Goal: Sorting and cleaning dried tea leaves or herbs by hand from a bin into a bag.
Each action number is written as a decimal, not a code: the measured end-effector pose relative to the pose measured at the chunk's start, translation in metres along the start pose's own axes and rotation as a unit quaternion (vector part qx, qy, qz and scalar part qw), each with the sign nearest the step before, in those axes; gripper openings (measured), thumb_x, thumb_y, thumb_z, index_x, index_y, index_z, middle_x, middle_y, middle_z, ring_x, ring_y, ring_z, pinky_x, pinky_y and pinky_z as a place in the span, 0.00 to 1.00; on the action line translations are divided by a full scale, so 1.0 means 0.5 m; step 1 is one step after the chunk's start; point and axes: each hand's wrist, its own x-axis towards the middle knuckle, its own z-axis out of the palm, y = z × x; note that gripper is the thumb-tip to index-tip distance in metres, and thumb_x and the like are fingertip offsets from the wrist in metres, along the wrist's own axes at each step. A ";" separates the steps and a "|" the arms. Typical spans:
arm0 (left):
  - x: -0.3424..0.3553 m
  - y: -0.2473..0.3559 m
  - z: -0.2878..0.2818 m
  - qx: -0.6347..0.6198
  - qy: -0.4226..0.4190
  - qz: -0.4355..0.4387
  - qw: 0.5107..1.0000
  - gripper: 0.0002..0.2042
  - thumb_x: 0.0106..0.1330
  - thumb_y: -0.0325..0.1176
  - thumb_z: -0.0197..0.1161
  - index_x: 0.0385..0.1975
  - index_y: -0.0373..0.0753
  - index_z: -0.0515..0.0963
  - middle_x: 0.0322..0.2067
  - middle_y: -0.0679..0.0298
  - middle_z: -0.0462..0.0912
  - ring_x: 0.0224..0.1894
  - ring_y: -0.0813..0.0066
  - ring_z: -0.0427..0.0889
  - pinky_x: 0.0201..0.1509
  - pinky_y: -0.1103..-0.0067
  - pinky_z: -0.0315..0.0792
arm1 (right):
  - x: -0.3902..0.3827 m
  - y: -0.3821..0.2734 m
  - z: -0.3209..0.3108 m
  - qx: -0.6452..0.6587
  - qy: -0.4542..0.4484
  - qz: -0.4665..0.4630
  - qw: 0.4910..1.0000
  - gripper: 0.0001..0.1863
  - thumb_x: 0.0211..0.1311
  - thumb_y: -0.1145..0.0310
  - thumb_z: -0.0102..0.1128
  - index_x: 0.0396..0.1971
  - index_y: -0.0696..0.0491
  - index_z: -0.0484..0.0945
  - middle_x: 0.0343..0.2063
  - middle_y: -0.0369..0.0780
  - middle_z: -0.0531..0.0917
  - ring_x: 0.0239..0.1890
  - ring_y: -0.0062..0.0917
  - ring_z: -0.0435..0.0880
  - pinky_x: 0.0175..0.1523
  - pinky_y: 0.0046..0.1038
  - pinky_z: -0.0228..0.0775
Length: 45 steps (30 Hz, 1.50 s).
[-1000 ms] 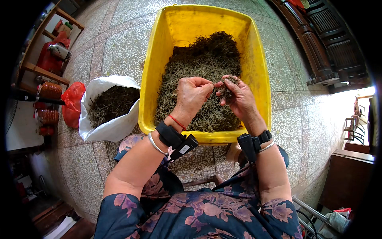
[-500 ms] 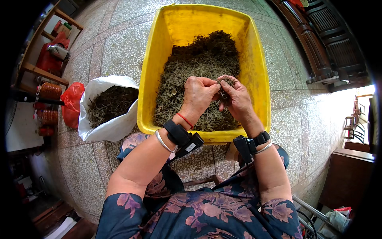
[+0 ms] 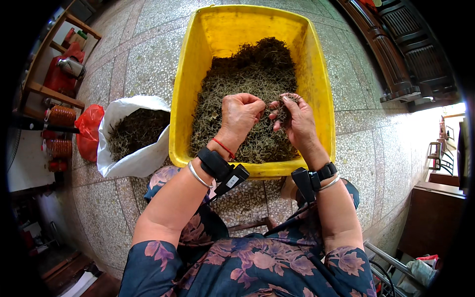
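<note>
A large yellow plastic bin (image 3: 180, 106) holds dried, tangled twiggy plant material (image 3: 237, 79), darker at the back. Over it my left hand (image 3: 240, 116) is closed in a pinch; anything between its fingertips is too small to make out. My right hand (image 3: 302, 121), just to its right, grips a small dark clump (image 3: 282, 111) of the same material with curled fingers. The two hands are a short way apart.
Left of the bin stands a white sack (image 3: 151, 156) of similar dark material, beside a red plastic bag (image 3: 88, 133). Wooden shelving (image 3: 57, 91) with containers lines the left. Dark carved wooden furniture (image 3: 381, 49) is at upper right, a brown cabinet (image 3: 430, 218) at lower right.
My left hand rose to meet the clump half a second ago and has since drawn a little leftward from it. My right hand has stayed almost in place.
</note>
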 end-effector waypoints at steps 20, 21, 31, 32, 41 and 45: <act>0.002 -0.001 -0.007 -0.008 -0.045 0.059 0.997 0.05 0.64 0.27 0.65 0.32 0.31 0.81 0.24 0.66 0.82 0.24 0.84 0.77 0.29 0.86 0.73 | -0.012 -0.013 -0.004 -0.053 -0.098 0.081 0.991 0.08 0.61 0.72 0.64 0.38 0.55 0.76 0.26 0.37 0.82 0.23 0.19 0.81 0.23 0.20 0.75; 0.005 0.000 -0.011 -0.023 -0.048 0.061 0.997 0.05 0.64 0.27 0.65 0.33 0.31 0.81 0.25 0.66 0.82 0.24 0.83 0.77 0.29 0.85 0.74 | -0.013 -0.016 -0.004 -0.065 -0.098 0.092 0.989 0.07 0.61 0.72 0.64 0.37 0.55 0.76 0.26 0.37 0.82 0.23 0.19 0.81 0.23 0.20 0.75; 0.006 0.062 -0.113 0.069 0.023 0.128 0.989 0.05 0.63 0.28 0.65 0.33 0.32 0.82 0.25 0.67 0.81 0.24 0.84 0.76 0.29 0.87 0.70 | -0.006 -0.015 -0.020 0.031 -0.100 0.095 0.990 0.06 0.67 0.69 0.59 0.37 0.55 0.76 0.26 0.38 0.81 0.24 0.21 0.81 0.22 0.21 0.73; 0.003 0.071 -0.138 0.115 0.051 0.132 0.983 0.05 0.63 0.28 0.65 0.33 0.32 0.82 0.24 0.68 0.81 0.24 0.84 0.75 0.29 0.87 0.70 | -0.008 -0.018 -0.019 0.036 -0.100 0.101 0.989 0.06 0.68 0.68 0.58 0.37 0.55 0.76 0.27 0.38 0.81 0.24 0.21 0.81 0.23 0.22 0.74; -0.071 0.124 -0.538 0.652 0.239 0.098 0.712 0.10 0.57 0.32 0.64 0.29 0.29 0.83 0.28 0.47 0.84 0.30 0.60 0.85 0.36 0.70 0.76 | -0.005 -0.025 -0.016 0.032 -0.113 0.117 0.986 0.05 0.68 0.71 0.56 0.39 0.56 0.76 0.28 0.38 0.80 0.26 0.22 0.81 0.24 0.23 0.75; -0.078 0.117 -0.516 0.670 0.248 0.082 0.695 0.11 0.57 0.33 0.63 0.31 0.30 0.83 0.29 0.49 0.85 0.31 0.62 0.85 0.36 0.72 0.76 | -0.009 -0.025 -0.012 0.035 -0.125 0.111 0.985 0.05 0.66 0.73 0.57 0.39 0.57 0.76 0.28 0.39 0.81 0.26 0.22 0.81 0.24 0.23 0.75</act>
